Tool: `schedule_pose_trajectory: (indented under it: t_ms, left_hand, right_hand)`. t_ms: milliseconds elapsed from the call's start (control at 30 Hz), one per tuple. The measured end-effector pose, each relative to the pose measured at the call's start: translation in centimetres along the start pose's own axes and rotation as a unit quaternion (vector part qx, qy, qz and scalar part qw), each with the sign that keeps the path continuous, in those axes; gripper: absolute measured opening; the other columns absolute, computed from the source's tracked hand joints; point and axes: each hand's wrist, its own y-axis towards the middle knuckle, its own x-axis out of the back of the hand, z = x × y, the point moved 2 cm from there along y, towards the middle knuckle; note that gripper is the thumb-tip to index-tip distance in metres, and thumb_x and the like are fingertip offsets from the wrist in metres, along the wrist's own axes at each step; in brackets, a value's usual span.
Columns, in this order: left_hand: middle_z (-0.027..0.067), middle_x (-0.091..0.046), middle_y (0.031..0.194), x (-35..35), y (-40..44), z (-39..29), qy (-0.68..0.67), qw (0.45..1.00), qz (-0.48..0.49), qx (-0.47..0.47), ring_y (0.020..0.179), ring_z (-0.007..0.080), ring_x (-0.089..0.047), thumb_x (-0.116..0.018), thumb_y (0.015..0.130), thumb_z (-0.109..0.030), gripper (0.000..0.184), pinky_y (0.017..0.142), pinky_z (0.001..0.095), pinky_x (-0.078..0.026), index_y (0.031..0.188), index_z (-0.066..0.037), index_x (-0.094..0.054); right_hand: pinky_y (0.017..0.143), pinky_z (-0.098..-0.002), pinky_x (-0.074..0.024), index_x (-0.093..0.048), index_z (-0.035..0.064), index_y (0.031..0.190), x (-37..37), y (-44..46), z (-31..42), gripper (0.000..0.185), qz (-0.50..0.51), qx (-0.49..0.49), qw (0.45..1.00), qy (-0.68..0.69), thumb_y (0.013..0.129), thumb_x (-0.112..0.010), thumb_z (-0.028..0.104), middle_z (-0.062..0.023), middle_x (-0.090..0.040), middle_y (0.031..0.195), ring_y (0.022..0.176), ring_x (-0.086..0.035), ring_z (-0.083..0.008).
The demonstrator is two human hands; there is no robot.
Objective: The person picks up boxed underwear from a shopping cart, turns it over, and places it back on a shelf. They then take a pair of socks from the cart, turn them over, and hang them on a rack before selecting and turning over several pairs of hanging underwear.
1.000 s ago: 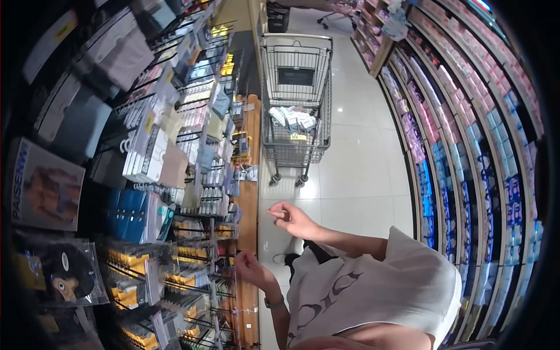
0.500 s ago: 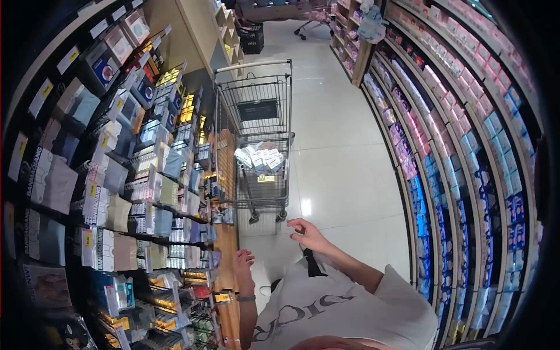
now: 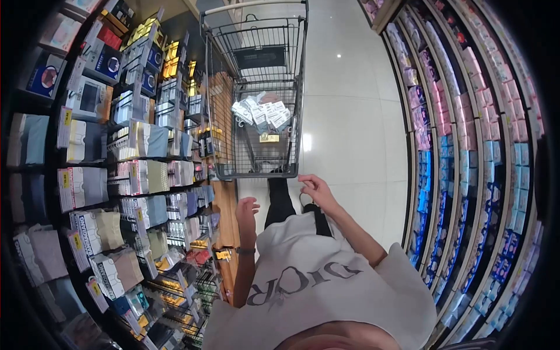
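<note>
As the left hand [image 3: 247, 216] and right hand [image 3: 317, 193] are empty, fingers loosely bent, near the cart [image 3: 259, 57] with packets [image 3: 273, 116] inside, a light, even hold suits its wire frame.

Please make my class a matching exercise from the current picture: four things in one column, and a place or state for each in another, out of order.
Column one:
1. Shopping cart
2. White-labelled packages
3. Left hand
4. DIOR lettering

Column two:
A. Has a dark band at its wrist
B. Across the shirt front
C. In the aisle, ahead of the person
D. Inside the cart

Pairs: 1-C, 2-D, 3-A, 4-B
</note>
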Motion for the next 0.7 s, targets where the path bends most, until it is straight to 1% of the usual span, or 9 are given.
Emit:
schedule_pose_trajectory:
  t_ms: [133,233,333,433,533,600,633,667,700]
  left_hand:
    - [0.0050,-0.068,0.098,-0.6,10.7,-2.3,0.016,0.996,0.039,-0.077,0.079,0.0128,-0.065,-0.056,0.101,-0.016,0.015,0.070,0.0241,-0.050,0.103,-0.005,-0.065]
    - [0.0060,-0.068,0.094,-1.9,19.1,-3.8,0.038,0.993,0.081,-0.078,0.075,0.0122,-0.064,-0.056,0.100,-0.015,0.015,0.064,0.0238,-0.049,0.104,-0.004,-0.064]
    - [0.0058,-0.068,0.092,-3.8,25.2,-4.9,0.061,0.984,0.140,-0.092,0.073,0.0115,-0.064,-0.055,0.100,-0.015,0.015,0.061,0.0239,-0.048,0.103,-0.003,-0.063]
    - [0.0074,-0.064,0.091,-6.0,31.7,-3.5,0.136,0.975,0.175,-0.026,0.073,0.0118,-0.061,-0.053,0.100,-0.010,0.012,0.062,0.0266,-0.047,0.103,-0.001,-0.060]
    - [0.0076,-0.064,0.091,-9.0,37.9,0.5,0.125,0.973,0.191,0.029,0.073,0.0125,-0.061,-0.052,0.100,-0.009,0.011,0.061,0.0277,-0.047,0.102,-0.002,-0.061]
    - [0.0085,-0.065,0.091,-11.1,41.8,6.4,0.135,0.969,0.176,0.105,0.071,0.0151,-0.062,-0.056,0.098,-0.012,0.013,0.059,0.0302,-0.047,0.104,-0.002,-0.061]
    - [0.0094,-0.065,0.090,-11.9,43.7,9.5,0.156,0.961,0.184,0.137,0.071,0.0163,-0.063,-0.057,0.097,-0.014,0.015,0.060,0.0314,-0.048,0.105,-0.001,-0.062]
    - [0.0103,-0.065,0.090,-13.1,45.2,12.1,0.177,0.951,0.190,0.167,0.072,0.0174,-0.064,-0.059,0.096,-0.015,0.017,0.060,0.0327,-0.049,0.106,-0.001,-0.062]
    - [0.0135,-0.066,0.083,-14.3,46.1,14.0,0.246,0.948,0.154,0.133,0.074,0.0267,-0.066,-0.067,0.091,-0.016,0.026,0.067,0.0386,-0.052,0.108,0.003,-0.062]
  right_hand:
    - [0.103,-0.0289,-0.0442,-0.062,0.0010,0.116,-0.9,6.1,2.5,0.033,-0.045,-0.002,0.999,-0.002,0.084,-0.061,-0.005,-0.0147,-0.061,0.133,0.122,-0.057,-0.0165]
    - [0.100,-0.0292,-0.0459,-0.061,-0.0007,0.118,-1.9,10.0,5.1,0.034,-0.075,-0.022,0.997,0.000,0.084,-0.059,-0.004,-0.0142,-0.063,0.127,0.113,-0.058,-0.0144]
    - [0.098,-0.0270,-0.0446,-0.060,0.0009,0.121,-2.5,14.0,4.5,0.037,-0.084,-0.018,0.996,0.003,0.084,-0.062,0.000,-0.0122,-0.064,0.123,0.113,-0.058,-0.0132]
    - [0.096,-0.0257,-0.0441,-0.060,0.0016,0.122,-2.2,19.2,3.4,0.038,-0.078,-0.050,0.995,-0.025,0.084,-0.064,0.001,-0.0106,-0.064,0.120,0.114,-0.058,-0.0132]
    - [0.088,-0.0271,-0.0480,-0.060,0.0027,0.119,-2.3,24.3,2.1,0.033,-0.072,-0.055,0.995,-0.051,0.086,-0.062,-0.003,-0.0070,-0.059,0.118,0.108,-0.059,-0.0179]
    - [0.088,-0.0290,-0.0477,-0.061,0.0042,0.118,-1.5,27.4,0.2,0.033,-0.047,-0.144,0.982,-0.114,0.085,-0.065,0.001,-0.0062,-0.058,0.113,0.097,-0.056,-0.0171]
    - [0.088,-0.0315,-0.0480,-0.061,0.0041,0.117,-1.1,28.3,-0.2,0.035,-0.050,-0.082,0.960,-0.264,0.083,-0.068,0.005,-0.0095,-0.057,0.118,0.099,-0.057,-0.0192]
    - [0.087,-0.0411,-0.0518,-0.060,0.0015,0.112,-0.9,29.4,0.1,0.037,-0.040,-0.036,0.941,-0.335,0.078,-0.070,0.011,-0.0204,-0.057,0.119,0.102,-0.061,-0.0353]
    - [0.090,-0.0430,-0.0518,-0.058,0.0014,0.113,-0.4,30.6,-0.6,0.037,-0.037,-0.009,0.922,-0.386,0.078,-0.069,0.010,-0.0224,-0.054,0.124,0.106,-0.061,-0.0381]
